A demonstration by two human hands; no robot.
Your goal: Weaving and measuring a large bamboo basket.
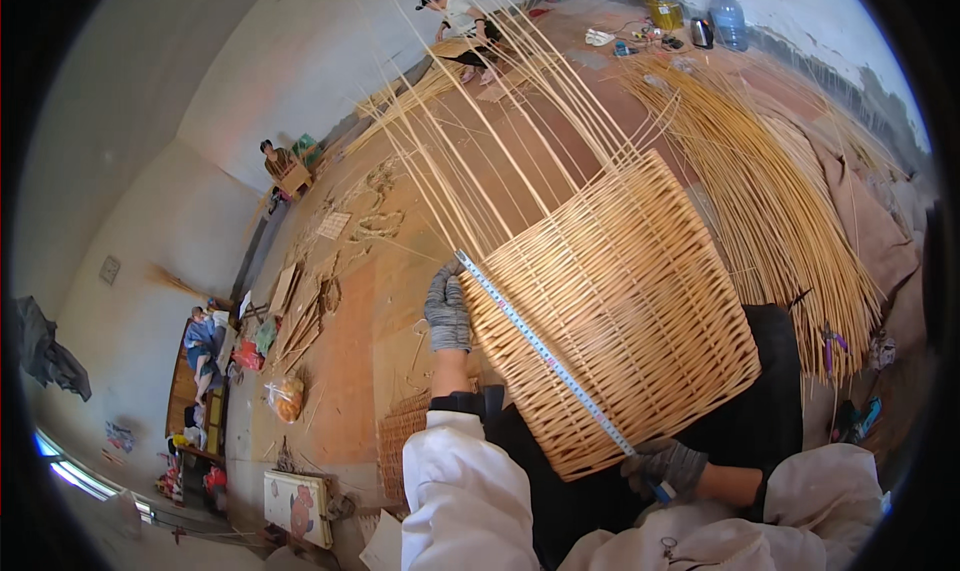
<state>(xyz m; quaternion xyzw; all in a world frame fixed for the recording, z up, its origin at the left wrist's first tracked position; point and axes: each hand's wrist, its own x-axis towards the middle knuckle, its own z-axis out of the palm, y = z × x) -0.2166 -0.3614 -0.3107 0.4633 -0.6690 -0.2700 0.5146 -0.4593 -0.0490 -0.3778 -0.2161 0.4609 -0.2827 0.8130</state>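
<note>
The wide, tan, woven wicker basket (620,281) lies over the far edge of the black cloth (777,371), the grey-gloved left hand (447,313) grips its side, and the grey-gloved right hand (668,465) clutches the thin, pale-blue measuring tape (548,358), so this looks like measuring, which needs a straight tape.

A basket (622,306) of tan, glossy wicker is partly woven, its broad side facing up, tilted, over the person's lap (765,371). Tight rows cover this side, and long, loose rods (604,149) fan out from its far edge. A narrow pale-blue tape measure (545,354) lies stretched straight across the weave, from the far left corner to the near edge.
</note>
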